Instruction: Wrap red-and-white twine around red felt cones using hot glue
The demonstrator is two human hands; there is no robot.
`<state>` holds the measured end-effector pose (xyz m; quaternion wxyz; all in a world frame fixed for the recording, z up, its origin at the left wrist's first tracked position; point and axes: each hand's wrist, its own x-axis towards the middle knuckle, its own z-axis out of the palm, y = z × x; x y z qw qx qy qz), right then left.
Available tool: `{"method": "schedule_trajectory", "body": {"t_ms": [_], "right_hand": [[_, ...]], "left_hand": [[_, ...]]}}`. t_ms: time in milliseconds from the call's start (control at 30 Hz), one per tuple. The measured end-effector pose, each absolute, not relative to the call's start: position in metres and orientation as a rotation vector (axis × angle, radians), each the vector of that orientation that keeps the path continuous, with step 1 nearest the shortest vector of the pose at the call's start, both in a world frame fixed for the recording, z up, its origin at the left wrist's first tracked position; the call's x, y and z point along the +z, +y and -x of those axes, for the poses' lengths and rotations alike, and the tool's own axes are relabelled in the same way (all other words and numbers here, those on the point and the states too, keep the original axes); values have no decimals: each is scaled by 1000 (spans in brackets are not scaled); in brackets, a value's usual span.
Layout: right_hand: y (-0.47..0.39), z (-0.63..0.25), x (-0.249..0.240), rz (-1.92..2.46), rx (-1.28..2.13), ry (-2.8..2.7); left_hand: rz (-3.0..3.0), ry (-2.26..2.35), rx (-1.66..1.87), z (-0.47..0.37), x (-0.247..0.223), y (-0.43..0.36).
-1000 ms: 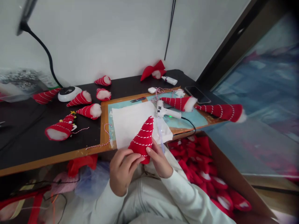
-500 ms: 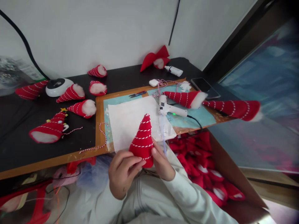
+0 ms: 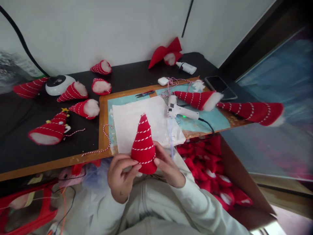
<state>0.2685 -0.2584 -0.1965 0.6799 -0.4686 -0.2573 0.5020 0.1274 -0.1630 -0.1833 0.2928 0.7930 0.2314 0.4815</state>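
Observation:
A red felt cone (image 3: 144, 143) wound with red-and-white twine stands upright between my two hands, tip pointing away from me. My left hand (image 3: 123, 174) pinches its lower left edge between thumb and fingers. On the other side my right hand (image 3: 168, 164) grips the cone, thumb on the front and fingers behind, partly hidden. Beyond the cone lies a white sheet (image 3: 137, 120) on the blue mat. A white glue gun (image 3: 182, 111) rests at the sheet's right edge, its green light on. A loose piece of twine (image 3: 106, 140) curls to the left of the sheet.
Several stuffed red cones lie left, one decorated with a star (image 3: 49, 130). Two longer cones (image 3: 199, 99) lie right, near a phone (image 3: 221, 87). Snips (image 3: 145, 94), a twine tangle (image 3: 172, 84) and a white bottle (image 3: 187, 68) sit behind. A box of red pieces (image 3: 212, 169) stands below right.
The cone has shifted a little left and turned more upright, with both hands moving along with it. The camera view has also shifted slightly.

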Motion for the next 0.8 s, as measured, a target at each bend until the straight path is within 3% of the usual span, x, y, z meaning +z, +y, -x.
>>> {"method": "schedule_trajectory", "body": {"t_ms": [400, 800], "right_hand": [[-243, -251, -180, 1115, 878, -663], [-259, -247, -192, 1175, 913, -654]], "left_hand": [[-1869, 772, 1285, -112, -204, -168], [-1865, 754, 1246, -112, -204, -186]]}}
